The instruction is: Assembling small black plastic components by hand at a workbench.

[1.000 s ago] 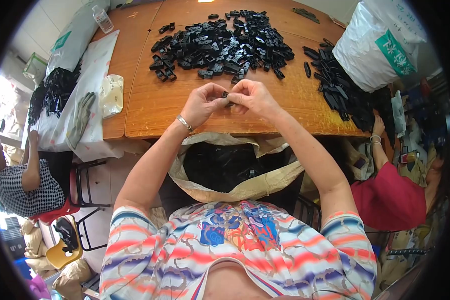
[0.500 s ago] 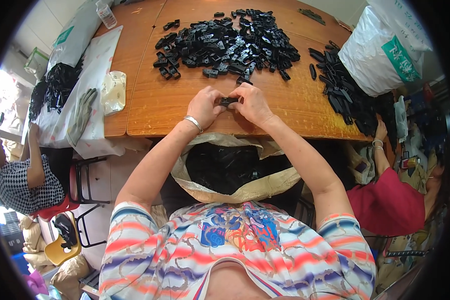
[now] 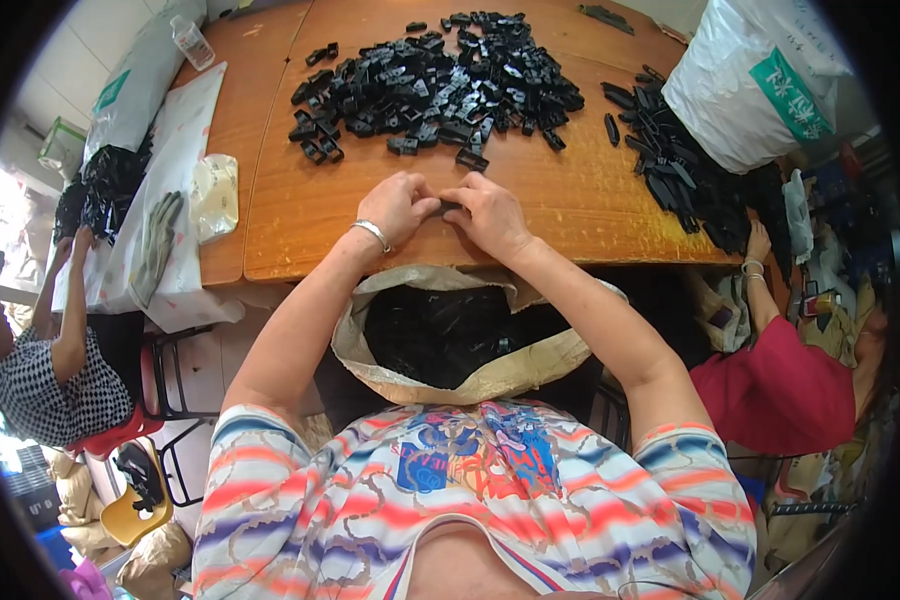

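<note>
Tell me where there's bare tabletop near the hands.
Bare wood lies between the right hand and the slender black parts, and between the left hand and the translucent bag. Crowded: the far middle, with its heap of black pieces, and the right, beside the white sack.

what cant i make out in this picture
Head view: most of the small black part, covered by the left hand and right hand.
Head view: separate things inside the tan sack, lost in darkness.
Head view: the top of the white bag, cut off by the upper edge.
Head view: lower pieces of the black pile, buried.
</note>
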A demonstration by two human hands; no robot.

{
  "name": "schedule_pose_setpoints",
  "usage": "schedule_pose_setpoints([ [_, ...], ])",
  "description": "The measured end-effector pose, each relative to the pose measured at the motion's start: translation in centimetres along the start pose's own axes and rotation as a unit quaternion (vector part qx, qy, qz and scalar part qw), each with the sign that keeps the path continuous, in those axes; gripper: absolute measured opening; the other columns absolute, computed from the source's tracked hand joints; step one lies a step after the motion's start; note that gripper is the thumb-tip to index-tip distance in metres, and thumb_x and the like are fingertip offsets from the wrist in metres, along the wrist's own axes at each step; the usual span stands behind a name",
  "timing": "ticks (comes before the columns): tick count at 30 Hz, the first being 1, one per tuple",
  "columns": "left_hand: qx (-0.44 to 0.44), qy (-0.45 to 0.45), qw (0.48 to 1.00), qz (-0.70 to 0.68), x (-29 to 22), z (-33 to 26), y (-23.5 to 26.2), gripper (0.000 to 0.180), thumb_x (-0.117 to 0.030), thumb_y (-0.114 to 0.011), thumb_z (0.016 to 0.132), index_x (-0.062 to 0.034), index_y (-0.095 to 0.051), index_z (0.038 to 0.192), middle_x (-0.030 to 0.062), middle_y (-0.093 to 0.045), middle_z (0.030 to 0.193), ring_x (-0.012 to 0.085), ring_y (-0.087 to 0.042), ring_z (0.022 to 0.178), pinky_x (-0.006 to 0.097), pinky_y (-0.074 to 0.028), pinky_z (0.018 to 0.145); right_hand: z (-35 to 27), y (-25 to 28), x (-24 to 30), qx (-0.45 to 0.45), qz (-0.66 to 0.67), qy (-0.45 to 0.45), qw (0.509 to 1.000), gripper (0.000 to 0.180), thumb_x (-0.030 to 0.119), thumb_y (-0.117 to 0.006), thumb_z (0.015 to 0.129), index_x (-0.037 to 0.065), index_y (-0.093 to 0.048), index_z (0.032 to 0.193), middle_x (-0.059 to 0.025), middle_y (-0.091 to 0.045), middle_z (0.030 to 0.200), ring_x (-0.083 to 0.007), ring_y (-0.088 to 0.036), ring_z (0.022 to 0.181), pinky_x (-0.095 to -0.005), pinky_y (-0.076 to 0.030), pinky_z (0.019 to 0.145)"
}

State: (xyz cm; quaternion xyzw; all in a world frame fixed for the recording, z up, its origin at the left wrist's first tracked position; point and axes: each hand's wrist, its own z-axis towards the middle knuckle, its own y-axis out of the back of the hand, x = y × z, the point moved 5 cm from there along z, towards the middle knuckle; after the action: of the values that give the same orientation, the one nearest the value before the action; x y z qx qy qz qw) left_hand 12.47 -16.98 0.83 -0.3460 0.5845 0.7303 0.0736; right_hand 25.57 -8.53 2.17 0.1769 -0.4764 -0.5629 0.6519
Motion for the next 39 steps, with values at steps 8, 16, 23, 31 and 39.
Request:
schedule_pose_setpoints([
  [8,-0.048,-0.056,0.995,-0.074,-1.9,2.4,0.5,0.023,-0.019,-0.070,0.081,-0.0110,-0.065,0.103,0.0080,-0.063,0.091,0.0237,-0.064,0.081,0.037,-0.052,0.073,-6.8,3.7,6.2,0.114,0.121,0.014,0.986,0.028,0.016,-0.077,0.071,0.007,-0.067,0.096,-0.0107,-0.060,0.086,-0.0287,-0.062,0.074,-0.0384,-0.051,0.066],
  [16,-0.146,-0.178,0.967,0.111,-3.8,4.6,-1.7,0.015,-0.014,-0.073,0.074,-0.0090,-0.065,0.085,0.0070,-0.056,0.101,0.0280,-0.052,0.099,0.037,-0.049,0.082,-3.2,12.8,10.8,0.043,0.205,0.044,0.977,0.020,0.006,-0.071,0.078,0.003,-0.067,0.098,-0.0121,-0.064,0.086,-0.0257,-0.064,0.071,-0.0343,-0.052,0.063],
  [23,-0.091,-0.187,0.975,0.081,-2.2,1.7,-1.3,0.015,-0.013,-0.072,0.076,-0.0055,-0.059,0.081,0.0109,-0.055,0.094,0.0317,-0.053,0.094,0.039,-0.047,0.080,-1.1,22.1,19.0,0.061,0.606,0.329,0.722,0.032,0.011,-0.069,0.087,0.012,-0.065,0.119,-0.0219,-0.062,0.098,-0.0234,-0.061,0.064,-0.0277,-0.052,0.053],
  [31,-0.121,-0.191,0.972,0.068,-2.0,0.8,-0.8,0.016,-0.010,-0.070,0.078,-0.0027,-0.058,0.085,0.0121,-0.055,0.094,0.0327,-0.052,0.092,0.040,-0.046,0.080,-0.7,21.9,20.9,-0.029,0.622,0.316,0.716,0.029,0.010,-0.068,0.086,0.010,-0.058,0.113,-0.0228,-0.062,0.090,-0.0230,-0.058,0.058,-0.0261,-0.044,0.042],
  [39,-0.139,-0.192,0.971,0.009,-2.5,1.4,-0.6,0.026,-0.009,-0.072,0.074,-0.0038,-0.056,0.094,0.0111,-0.057,0.090,0.0320,-0.053,0.091,0.040,-0.046,0.080,-1.8,21.2,21.6,-0.124,0.618,0.213,0.747,0.024,0.014,-0.067,0.088,0.003,-0.053,0.105,-0.0223,-0.062,0.085,-0.0208,-0.056,0.050,-0.0249,-0.042,0.037],
])
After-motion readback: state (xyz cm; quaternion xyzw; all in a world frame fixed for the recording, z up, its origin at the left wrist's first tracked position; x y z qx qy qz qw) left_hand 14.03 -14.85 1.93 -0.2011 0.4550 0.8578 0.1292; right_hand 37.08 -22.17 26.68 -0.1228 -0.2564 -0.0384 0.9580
